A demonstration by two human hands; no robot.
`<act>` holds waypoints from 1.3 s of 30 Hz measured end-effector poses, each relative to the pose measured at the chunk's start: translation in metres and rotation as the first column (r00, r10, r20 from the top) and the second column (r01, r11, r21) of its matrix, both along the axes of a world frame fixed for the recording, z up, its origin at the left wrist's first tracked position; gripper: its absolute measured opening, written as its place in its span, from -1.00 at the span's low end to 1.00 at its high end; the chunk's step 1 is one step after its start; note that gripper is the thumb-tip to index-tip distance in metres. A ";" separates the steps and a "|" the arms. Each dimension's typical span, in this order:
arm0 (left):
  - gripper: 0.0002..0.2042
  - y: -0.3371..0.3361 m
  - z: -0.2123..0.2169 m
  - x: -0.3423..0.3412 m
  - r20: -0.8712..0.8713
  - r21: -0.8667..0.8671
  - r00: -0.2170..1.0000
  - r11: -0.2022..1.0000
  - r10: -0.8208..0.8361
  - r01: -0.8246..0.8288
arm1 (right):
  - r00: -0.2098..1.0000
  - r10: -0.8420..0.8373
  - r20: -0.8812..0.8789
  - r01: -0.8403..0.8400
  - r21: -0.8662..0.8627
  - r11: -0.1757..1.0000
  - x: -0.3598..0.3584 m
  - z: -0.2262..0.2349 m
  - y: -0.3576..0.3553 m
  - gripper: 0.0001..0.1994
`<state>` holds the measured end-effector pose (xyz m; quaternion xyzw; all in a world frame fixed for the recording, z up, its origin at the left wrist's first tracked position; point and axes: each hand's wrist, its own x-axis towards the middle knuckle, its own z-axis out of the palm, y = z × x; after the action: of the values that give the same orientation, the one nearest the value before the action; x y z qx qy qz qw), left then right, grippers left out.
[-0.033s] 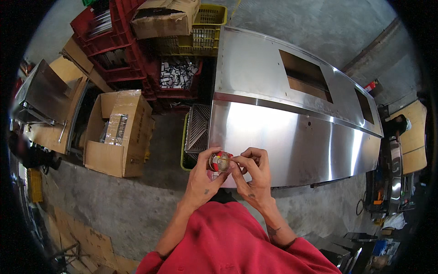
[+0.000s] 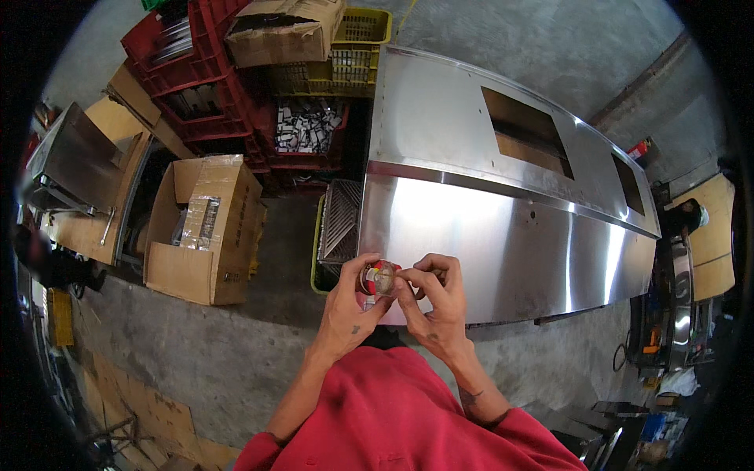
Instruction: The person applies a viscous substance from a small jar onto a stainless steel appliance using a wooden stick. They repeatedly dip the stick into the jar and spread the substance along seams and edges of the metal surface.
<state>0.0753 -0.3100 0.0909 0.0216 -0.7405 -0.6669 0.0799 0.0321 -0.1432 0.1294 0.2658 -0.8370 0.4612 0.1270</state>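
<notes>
My left hand (image 2: 345, 302) is closed around a small round object (image 2: 382, 277), red at the side with a pale, see-through-looking face turned up. Its exact kind is too small to tell. From the other side my right hand (image 2: 433, 302) reaches in, thumb and forefinger pinched together at the object's right edge. Whatever lies between those fingertips is too tiny to name. Both hands are in front of my chest, over the near left corner of a large shiny sheet-metal unit (image 2: 471, 212).
Rectangular cut-outs open in the metal unit's far panel. To the left stand an open cardboard box (image 2: 181, 271) and a workbench (image 2: 94, 231). Red crates (image 2: 212, 102), a yellow crate (image 2: 361, 27) and another carton (image 2: 287, 35) are stacked behind. A person (image 2: 59, 267) is at the far left.
</notes>
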 end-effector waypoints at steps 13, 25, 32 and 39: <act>-0.36 0.018 -0.009 -0.055 0.028 0.029 0.997 0.997 0.071 -0.072 | 0.998 0.035 -0.050 -0.039 -0.075 0.996 -0.066 -0.004 0.016 -0.86; -0.33 0.021 -0.035 -0.061 0.138 0.148 0.937 0.928 0.322 -0.341 | 0.996 0.055 0.070 -0.039 -0.204 0.978 -0.249 -0.044 -0.015 -0.80; -0.34 0.009 -0.036 -0.053 0.183 0.168 0.900 0.889 0.396 -0.426 | 0.981 0.066 0.181 -0.045 -0.121 0.992 -0.275 -0.060 -0.031 -0.78; -0.34 0.000 -0.040 -0.051 0.204 0.194 0.871 0.854 0.447 -0.483 | 0.991 0.062 0.122 -0.060 -0.024 0.998 -0.276 -0.061 -0.031 -0.79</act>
<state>0.0242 -0.3103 0.0513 0.2603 -0.6315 -0.7080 0.1794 -0.2436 -0.1738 0.0684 0.2612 -0.8301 0.4886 0.0637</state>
